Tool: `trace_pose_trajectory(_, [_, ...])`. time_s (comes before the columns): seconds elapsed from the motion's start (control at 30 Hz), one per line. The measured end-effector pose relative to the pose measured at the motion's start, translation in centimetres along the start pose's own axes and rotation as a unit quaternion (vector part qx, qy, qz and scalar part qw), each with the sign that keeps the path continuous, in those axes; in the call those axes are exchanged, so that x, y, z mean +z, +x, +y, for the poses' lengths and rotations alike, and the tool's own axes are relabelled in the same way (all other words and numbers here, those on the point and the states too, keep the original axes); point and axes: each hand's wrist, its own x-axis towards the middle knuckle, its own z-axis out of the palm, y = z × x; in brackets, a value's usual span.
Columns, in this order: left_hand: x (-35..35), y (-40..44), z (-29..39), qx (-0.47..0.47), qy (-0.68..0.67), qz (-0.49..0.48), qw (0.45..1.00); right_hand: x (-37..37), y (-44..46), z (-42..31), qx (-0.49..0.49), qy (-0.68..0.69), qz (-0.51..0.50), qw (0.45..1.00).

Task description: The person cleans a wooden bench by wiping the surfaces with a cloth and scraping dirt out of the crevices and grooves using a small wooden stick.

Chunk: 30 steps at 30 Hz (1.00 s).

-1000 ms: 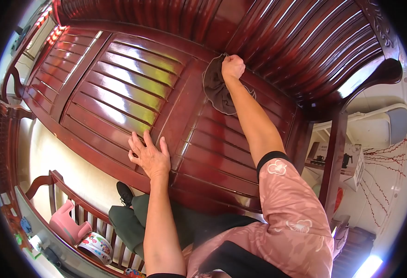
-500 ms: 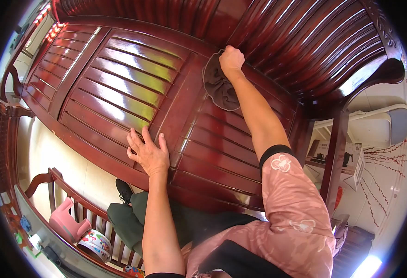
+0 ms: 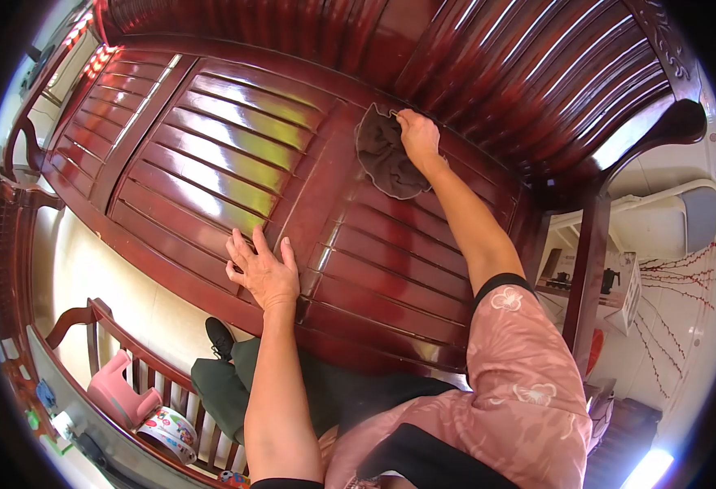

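Observation:
A crumpled dark brown cloth (image 3: 386, 155) with a pale edge lies on the seat of a glossy red-brown wooden bench (image 3: 309, 191), close to the foot of the backrest. The fingers of my right hand (image 3: 420, 137) are closed on its far right edge, pinching the fabric. Lower and to the left, my left hand (image 3: 267, 269) has its fingers spread, with the fingertips at the front slats of the seat. Nothing is in the left hand.
Behind the seat rises the slatted backrest (image 3: 488, 73), with a curved armrest (image 3: 659, 138) at right. A printed box (image 3: 586, 281) and red-berried branches (image 3: 676, 281) are beyond it. At lower left are a pink stool (image 3: 120, 389) and a patterned round tub (image 3: 169, 432).
My right hand has come down and slightly right, away from the backrest, and the cloth's shape has shifted with it. My left hand is nearly where it was.

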Motion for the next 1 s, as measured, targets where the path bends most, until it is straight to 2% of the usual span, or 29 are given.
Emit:
trace_pose_trajectory(0.17, [0.0,0.0,0.1,0.0,0.004,-0.005,1.0,-0.4,-1.2,-0.8,0.118,0.009,-0.003,0.993])
trace_pose_trajectory(0.27, [0.0,0.0,0.1,0.0,0.003,-0.002,1.0,-0.1,-0.7,-0.6,0.197,0.024,0.048,0.979])
trace_pose_trajectory(0.37, [0.0,0.0,0.0,-0.001,0.006,-0.005,1.0,-0.1,0.4,-0.4,0.21,0.018,0.078,0.974])
trace_pose_trajectory(0.47, [0.1,0.0,0.1,0.0,0.01,-0.004,1.0,0.1,0.8,-0.3,0.227,0.014,0.063,0.972])
trace_pose_trajectory(0.57, [0.1,0.0,0.0,0.002,0.009,0.0,1.0,1.2,1.4,-0.3,0.308,0.038,0.102,0.945])
trace_pose_trajectory(0.7, [0.0,0.0,0.1,0.0,0.008,-0.003,1.0,2.7,1.9,-1.4,0.449,0.071,0.13,0.881])
trace_pose_trajectory(0.8, [0.2,0.0,0.0,0.002,0.009,0.001,1.0,2.1,1.8,-1.6,0.428,0.056,0.121,0.894])
trace_pose_trajectory(1.0, [0.1,0.0,0.0,0.003,0.01,-0.001,1.0,1.2,0.5,-1.2,0.281,0.067,0.095,0.953])
